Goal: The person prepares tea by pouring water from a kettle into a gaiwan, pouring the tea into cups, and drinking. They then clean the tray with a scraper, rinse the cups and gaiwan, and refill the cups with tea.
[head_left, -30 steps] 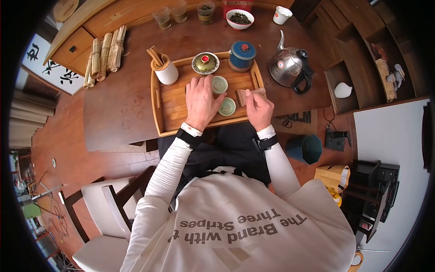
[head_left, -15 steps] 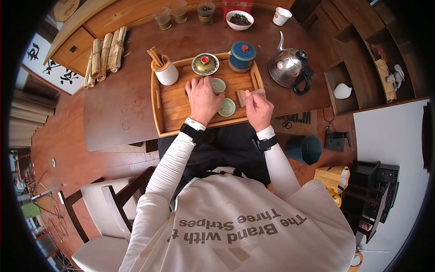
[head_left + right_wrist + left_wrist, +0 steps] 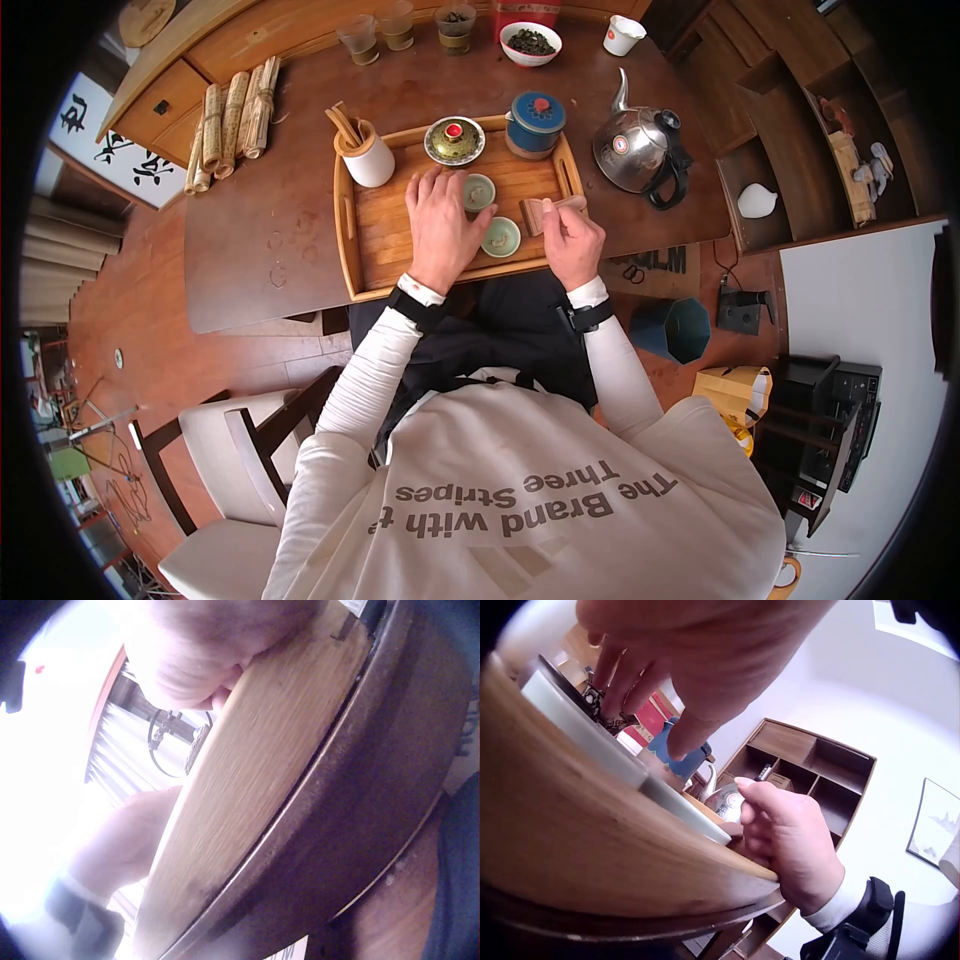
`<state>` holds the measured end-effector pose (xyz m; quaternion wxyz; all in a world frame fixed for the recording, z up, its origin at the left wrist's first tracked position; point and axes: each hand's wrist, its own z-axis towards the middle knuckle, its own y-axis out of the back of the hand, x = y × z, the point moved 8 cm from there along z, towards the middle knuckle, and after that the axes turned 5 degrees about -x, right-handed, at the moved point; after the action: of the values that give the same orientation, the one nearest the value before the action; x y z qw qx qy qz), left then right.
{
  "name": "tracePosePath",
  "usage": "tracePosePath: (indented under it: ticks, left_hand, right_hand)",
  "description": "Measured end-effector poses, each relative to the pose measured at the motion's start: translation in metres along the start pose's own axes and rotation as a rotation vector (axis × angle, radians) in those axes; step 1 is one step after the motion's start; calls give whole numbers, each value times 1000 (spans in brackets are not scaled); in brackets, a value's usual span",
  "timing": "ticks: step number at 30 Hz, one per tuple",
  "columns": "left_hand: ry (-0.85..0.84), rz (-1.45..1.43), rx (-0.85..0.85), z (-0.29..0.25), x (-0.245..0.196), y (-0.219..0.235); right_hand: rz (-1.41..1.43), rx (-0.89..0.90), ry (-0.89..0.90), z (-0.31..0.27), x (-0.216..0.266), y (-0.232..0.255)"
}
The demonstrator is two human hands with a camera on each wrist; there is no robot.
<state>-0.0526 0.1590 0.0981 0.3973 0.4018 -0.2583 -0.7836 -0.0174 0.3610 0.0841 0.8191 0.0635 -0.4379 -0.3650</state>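
while the right hand (image 3: 574,242) pinches a brown piece (image 3: 533,217), the left hand (image 3: 440,225), loosely spread, is beside the farther green cup (image 3: 480,191); it grips nothing visible

Looks like tea room or study corner; home or office, cannot tell. Dark wooden table (image 3: 265,240) bears tea things: wooden tray (image 3: 378,245), small green cups (image 3: 501,237), lidded bowl (image 3: 454,141), steel kettle (image 3: 628,150), white bowl (image 3: 531,59) of dark leaves. Scholarly touches: bamboo-slip rolls (image 3: 231,120), brush-written characters on white panel (image 3: 120,158). Room furnishings: curtain (image 3: 55,240), padded chair (image 3: 235,445), brown shelf unit (image 3: 784,742) and framed picture (image 3: 936,821) against pale walls, seen from left wrist.
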Motion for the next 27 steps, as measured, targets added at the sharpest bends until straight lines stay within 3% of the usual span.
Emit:
tracePosePath:
  ticks: [3,8,27]
  left_hand:
    - [-22,-29,-57,-7,-14,18]
    - [-50,5,33,-27,-33,18]
    - [-59,-33,159,-34,-39,4]
  right_hand:
    - [-20,3,-2,1,3,1]
    - [-19,5,-16,0,0,0]
    - [-33,6,-3,1,1,1]
